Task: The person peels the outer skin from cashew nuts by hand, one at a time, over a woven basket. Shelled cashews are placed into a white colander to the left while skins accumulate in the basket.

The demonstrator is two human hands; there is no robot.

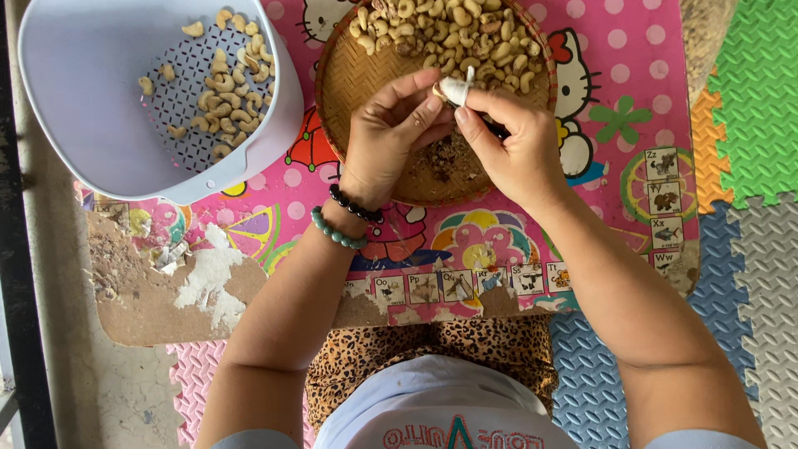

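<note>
**Peeling station: hands, nuts and containers**

Working over a round woven tray (353, 79), both hands meet at its middle. Left hand (391, 125) pinches one cashew nut (440, 90) between thumb and fingertips. Right hand (511, 137) is closed around a dark-handled tool, its thumb wrapped in white tape (455, 90) and pressed to the same nut.

Counted: one tray, one white perforated basket (100, 125), two bead bracelets (345, 220) on the left wrist. A heap of unpeeled nuts (449, 33), too many to count, fills the tray's far side; brown peelings (445, 158) lie under the hands. Several dozen pale peeled cashews (229, 83) sit in the basket.

Surface: a low desk (632, 75) with a pink cartoon covering, torn at the near-left corner. Coloured foam floor mats (748, 100) lie to the right, bare concrete to the left.
</note>
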